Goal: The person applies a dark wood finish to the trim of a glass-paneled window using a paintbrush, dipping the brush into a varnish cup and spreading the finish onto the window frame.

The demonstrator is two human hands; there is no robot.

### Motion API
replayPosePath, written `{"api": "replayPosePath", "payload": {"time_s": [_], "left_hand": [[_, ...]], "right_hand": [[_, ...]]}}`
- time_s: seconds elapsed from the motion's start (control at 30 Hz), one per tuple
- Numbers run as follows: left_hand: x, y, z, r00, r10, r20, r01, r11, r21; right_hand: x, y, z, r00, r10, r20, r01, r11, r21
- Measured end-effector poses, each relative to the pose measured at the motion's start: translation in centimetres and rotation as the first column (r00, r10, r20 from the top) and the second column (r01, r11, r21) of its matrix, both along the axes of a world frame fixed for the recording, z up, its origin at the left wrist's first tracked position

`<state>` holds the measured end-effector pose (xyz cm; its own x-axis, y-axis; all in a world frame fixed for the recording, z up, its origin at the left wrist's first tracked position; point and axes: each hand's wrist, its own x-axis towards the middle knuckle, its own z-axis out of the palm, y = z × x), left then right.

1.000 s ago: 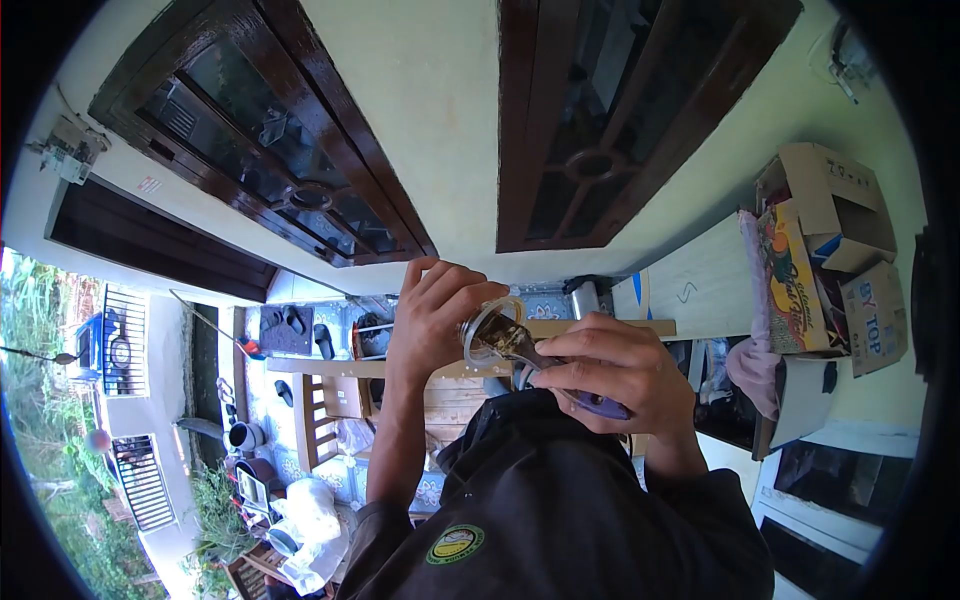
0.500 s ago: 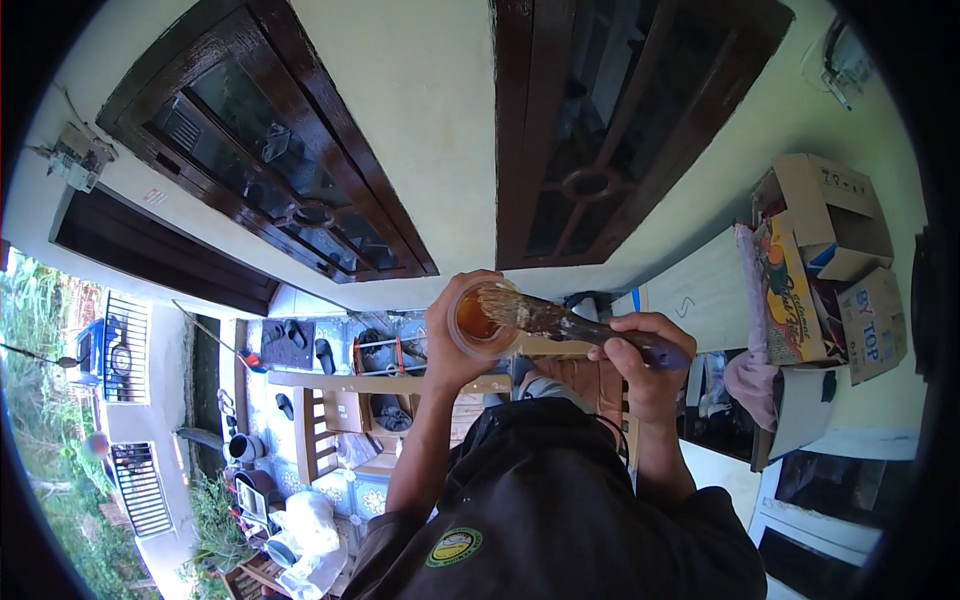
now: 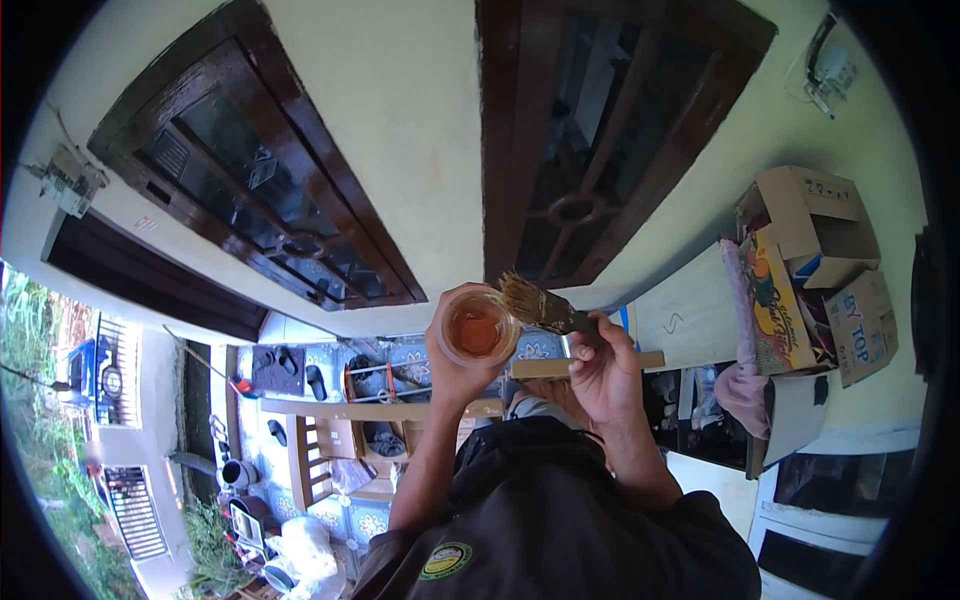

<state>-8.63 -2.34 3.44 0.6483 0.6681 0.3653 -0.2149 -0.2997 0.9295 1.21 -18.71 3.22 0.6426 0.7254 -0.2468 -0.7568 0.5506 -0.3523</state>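
My left hand [image 3: 452, 367] grips a clear plastic cup [image 3: 477, 328] with amber liquid in it, held up with its mouth toward me. My right hand [image 3: 605, 375] holds a paintbrush [image 3: 538, 306] by the handle. Its wet bristles are out of the cup, just above and to the right of the rim. Straight above the brush stands a dark brown varnished window frame [image 3: 560, 140] in a cream wall. A second dark window frame [image 3: 250, 170] is further left. My dark sleeves and shirt fill the lower middle.
Stacked cardboard boxes [image 3: 815, 265] and a pink cloth [image 3: 745, 380] sit at the right. Below are a wooden bench [image 3: 390, 408], a patterned tile floor with sandals [image 3: 300, 360], pots and plastic bags [image 3: 300, 535]. A wall fitting [image 3: 70, 175] hangs far left.
The brush came out of the cup, which I tipped open toward me. Both hands rose toward the right window frame, and my right hand shifted its grip along the handle.
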Motion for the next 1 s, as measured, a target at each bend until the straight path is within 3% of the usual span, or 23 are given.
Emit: {"api": "replayPosePath", "payload": {"time_s": [0.17, 0.27, 0.43, 0.5, 0.53, 0.6, 0.63, 0.67, 0.77, 0.87, 1.0], "left_hand": [[2.5, -1.0, -0.1, 1.0, 0.013, -0.013, -0.014, 0.993, -0.114], [3.6, -1.5, -0.2, 0.997, -0.076, -0.013, 0.074, 0.993, -0.093], [5.0, -2.2, 0.1, 0.993, -0.107, -0.04, 0.107, 0.994, -0.003], [5.6, -2.3, -0.2, 0.991, -0.077, -0.112, 0.075, 0.997, -0.019], [6.0, -2.6, 0.2, 0.998, -0.029, -0.064, 0.023, 0.996, -0.085], [6.5, -2.3, -0.6, 0.997, -0.046, -0.061, 0.04, 0.995, -0.096], [6.6, -1.9, -1.1, 0.997, -0.041, -0.066, 0.033, 0.993, -0.116], [6.7, -1.6, -1.5, 0.996, -0.038, -0.085, 0.027, 0.991, -0.128], [6.7, -0.7, -2.3, 0.992, -0.023, -0.128, 0.003, 0.988, -0.156], [5.9, 1.0, -4.0, 0.981, -0.018, -0.193, -0.009, 0.991, -0.136], [4.8, 3.0, -6.1, 0.957, 0.05, -0.287, -0.091, 0.987, -0.132]], "right_hand": [[0.1, 0.4, -0.8, 0.979, 0.124, -0.164, -0.08, 0.965, 0.248], [0.3, 0.5, -2.3, 0.879, 0.324, -0.348, -0.128, 0.866, 0.484], [2.0, -0.2, -2.5, 0.873, 0.323, -0.366, -0.029, 0.783, 0.621], [3.7, -0.6, -2.5, 0.894, 0.282, -0.35, 0.005, 0.772, 0.635], [4.8, -0.8, -2.2, 0.9, 0.266, -0.345, 0.019, 0.768, 0.64], [7.8, -1.1, -1.3, 0.951, 0.061, -0.303, 0.121, 0.829, 0.547], [9.7, -1.0, -1.0, 0.953, 0.045, -0.299, 0.136, 0.82, 0.556], [11.7, -0.9, -0.6, 0.96, -0.14, -0.244, 0.245, 0.841, 0.483], [18.0, 0.3, 1.8, 0.782, -0.618, -0.087, 0.614, 0.738, 0.28], [23.3, 2.3, 3.4, 0.551, -0.834, 0.031, 0.807, 0.542, 0.237], [27.9, 5.7, 4.8, 0.432, -0.895, 0.111, 0.878, 0.445, 0.174]]}}
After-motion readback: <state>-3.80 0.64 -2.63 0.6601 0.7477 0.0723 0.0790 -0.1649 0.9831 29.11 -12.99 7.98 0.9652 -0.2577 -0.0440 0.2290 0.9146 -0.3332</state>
